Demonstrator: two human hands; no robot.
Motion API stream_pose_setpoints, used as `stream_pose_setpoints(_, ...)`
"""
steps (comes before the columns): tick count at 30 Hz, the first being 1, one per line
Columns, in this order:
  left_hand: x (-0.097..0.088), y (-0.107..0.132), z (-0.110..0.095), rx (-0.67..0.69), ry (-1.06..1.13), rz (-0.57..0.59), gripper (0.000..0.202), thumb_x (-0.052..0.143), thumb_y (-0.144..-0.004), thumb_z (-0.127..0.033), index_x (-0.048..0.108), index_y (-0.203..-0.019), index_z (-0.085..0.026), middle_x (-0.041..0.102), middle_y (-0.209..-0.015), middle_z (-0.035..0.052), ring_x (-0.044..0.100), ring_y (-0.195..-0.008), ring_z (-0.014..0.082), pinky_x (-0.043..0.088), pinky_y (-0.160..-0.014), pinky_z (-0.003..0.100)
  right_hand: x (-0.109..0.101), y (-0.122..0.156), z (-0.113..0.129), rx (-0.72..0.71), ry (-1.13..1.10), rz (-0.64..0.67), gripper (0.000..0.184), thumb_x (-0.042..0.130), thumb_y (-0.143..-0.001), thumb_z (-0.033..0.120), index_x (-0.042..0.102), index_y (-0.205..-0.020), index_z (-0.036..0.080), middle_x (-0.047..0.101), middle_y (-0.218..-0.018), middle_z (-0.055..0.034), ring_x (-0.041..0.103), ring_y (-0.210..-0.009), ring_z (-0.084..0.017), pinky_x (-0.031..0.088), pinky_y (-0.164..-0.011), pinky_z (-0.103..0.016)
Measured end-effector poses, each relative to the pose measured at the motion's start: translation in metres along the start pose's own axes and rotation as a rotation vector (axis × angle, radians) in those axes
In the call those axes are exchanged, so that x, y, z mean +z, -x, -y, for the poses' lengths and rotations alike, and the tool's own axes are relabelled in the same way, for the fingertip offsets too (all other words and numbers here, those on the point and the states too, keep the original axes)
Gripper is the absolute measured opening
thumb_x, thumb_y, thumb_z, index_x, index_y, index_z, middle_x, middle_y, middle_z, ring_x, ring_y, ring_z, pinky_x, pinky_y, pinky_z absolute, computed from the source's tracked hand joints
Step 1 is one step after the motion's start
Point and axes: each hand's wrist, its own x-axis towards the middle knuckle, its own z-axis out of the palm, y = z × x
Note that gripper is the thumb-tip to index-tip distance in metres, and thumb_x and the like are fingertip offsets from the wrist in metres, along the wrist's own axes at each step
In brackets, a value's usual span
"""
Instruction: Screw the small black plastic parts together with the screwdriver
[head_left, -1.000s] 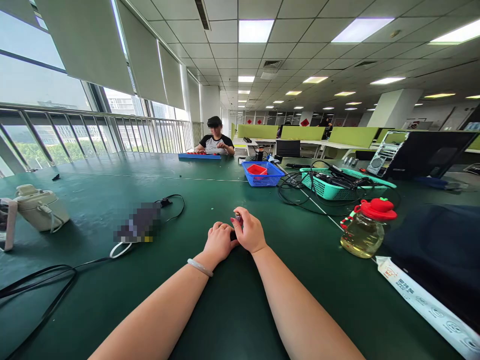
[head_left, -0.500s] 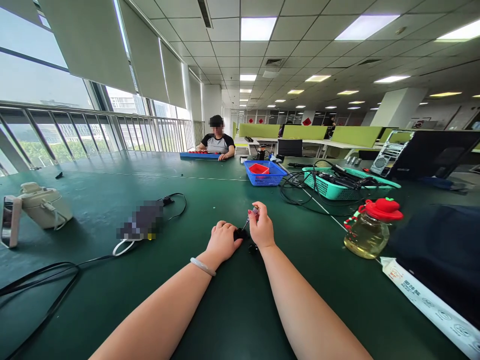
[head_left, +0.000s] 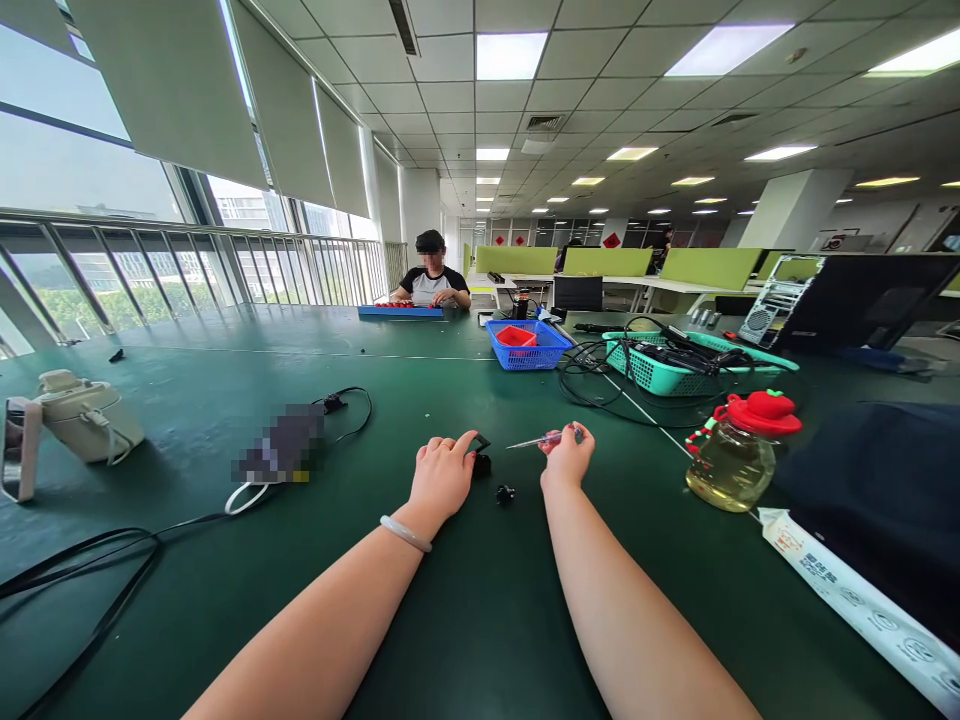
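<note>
My right hand (head_left: 568, 460) is closed around a thin screwdriver (head_left: 527, 442), whose metal shaft points left over the table. The screwdriver's tip is apart from a small black part (head_left: 482, 465) beside my left hand. With its fingers bent, my left hand (head_left: 442, 477) holds this part at the table surface; a thin black flap or frame sticks up from it near my raised fingertip. My fingers partly hide the part, and its exact kind is unclear. Another small black piece (head_left: 505, 494) lies loose on the table between my wrists.
On the dark green table (head_left: 420, 390) are a blue basket (head_left: 527, 355), a teal basket (head_left: 651, 374) of cables, and a jar with a red lid (head_left: 735, 465). Left stand a pale mug (head_left: 86, 420) and a blurred device (head_left: 283, 443). A person (head_left: 431, 280) sits opposite.
My right hand has moved right, drawing the screwdriver away from the black part. My left finger has lifted, and the flap and loose piece show more clearly. The person opposite has moved a hand.
</note>
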Motion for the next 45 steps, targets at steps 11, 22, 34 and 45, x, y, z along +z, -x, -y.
stream_pose_setpoints(11,0.013,-0.001,0.014,-0.038,-0.119,0.075,0.046,0.036,-0.092,-0.021,0.057,-0.133,-0.019,0.057,-0.133,0.0174,0.034,-0.138,0.0357,0.029,-0.110,0.054,-0.004,0.002,0.008,0.201,0.051,0.307,0.034,0.066,-0.068,0.046,0.058,-0.091,0.022,0.050,-0.048,0.0077,0.044,-0.040,-0.010,0.030,-0.038,-0.020)
stream_pose_setpoints(22,0.005,-0.005,0.007,0.244,0.171,0.221,0.046,0.028,-0.100,-0.043,0.053,-0.135,-0.028,0.060,-0.137,0.0021,0.046,-0.133,0.0217,0.032,-0.115,0.040,0.004,0.014,0.007,0.191,0.099,0.383,0.050,0.075,-0.062,0.052,0.054,-0.096,0.022,0.057,-0.050,0.0085,0.041,-0.035,-0.008,0.028,-0.035,-0.020)
stream_pose_setpoints(34,0.005,0.018,-0.026,0.284,0.061,0.192,0.030,0.052,-0.092,-0.048,0.063,-0.111,-0.028,0.059,-0.125,0.0068,0.048,-0.121,0.0284,0.041,-0.099,0.047,0.001,0.004,0.007,0.228,0.002,0.267,0.046,0.074,-0.068,0.051,0.050,-0.094,0.023,0.057,-0.050,0.0082,0.044,-0.037,-0.008,0.033,-0.036,-0.019)
stream_pose_setpoints(45,-0.030,0.067,0.019,0.212,0.023,0.263,0.020,0.057,-0.090,-0.041,0.062,-0.102,-0.025,0.055,-0.121,0.0058,0.049,-0.118,0.0254,0.041,-0.101,0.045,0.001,0.008,0.008,0.268,-0.006,0.254,0.040,0.076,-0.068,0.047,0.054,-0.092,0.024,0.056,-0.050,0.0076,0.045,-0.039,-0.009,0.032,-0.037,-0.019)
